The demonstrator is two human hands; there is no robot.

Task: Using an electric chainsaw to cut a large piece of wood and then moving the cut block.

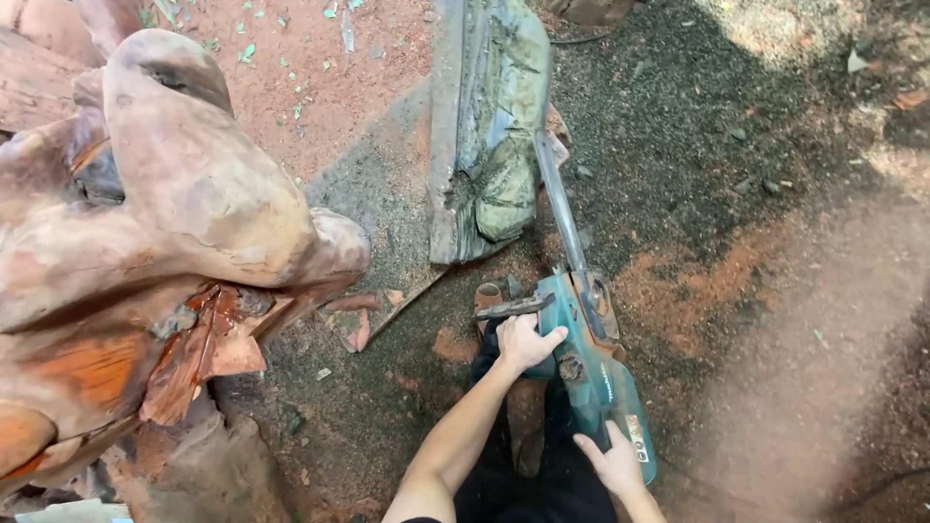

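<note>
A teal-bodied chainsaw with a long grey guide bar (586,358) sits low over the ground at the bottom centre of the view, its bar pointing away from the person toward a weathered grey-green carved wooden slab (489,126) that lies on the dirt. The bar's far end runs just beside the slab's right edge; whether it touches the wood cannot be told. The left hand (523,341) wraps its fingers closed around the dark front handle, thumb pointing toward the saw's body. The right hand (612,463) rests at the rear of the saw, its thumb up against the teal casing; its fingers are hidden behind the body, so how tightly they close cannot be told.

To the left, a large reddish-brown carved tree root (165,242) with smooth rounded lobes fills that side of the view, with split orange-red bark pieces (208,349) hanging beneath it. Red sawdust (678,291) and dark soil cover the ground between root, slab and saw. The person's dark trousers (523,484) show beneath the forearms. The root is cut off by the left edge, and the ground at right is blurred.
</note>
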